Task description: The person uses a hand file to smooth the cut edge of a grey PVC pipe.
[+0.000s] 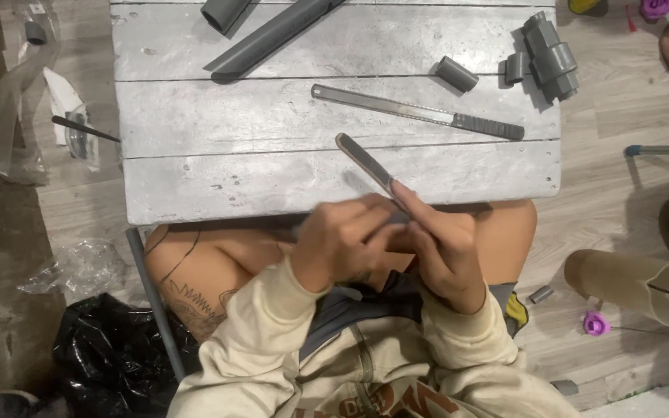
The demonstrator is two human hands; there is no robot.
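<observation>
right hand (444,255): fingers pinching flat file (365,163), frame centre | left hand (340,240): fingers curled on small grey piece, mostly hidden | filing looks under way, extent unclear | hacksaw blade (418,112) and cut pipe stubs (456,73) lie on grey board (272,178), upper frame

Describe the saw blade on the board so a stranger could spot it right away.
On the whitewashed wooden board, look at the middle plank. The saw blade lies flat there, slanting down to the right: long, thin, grey metal with a dark ribbed handle, unlike the stubby grey pipe pieces above it.
</observation>
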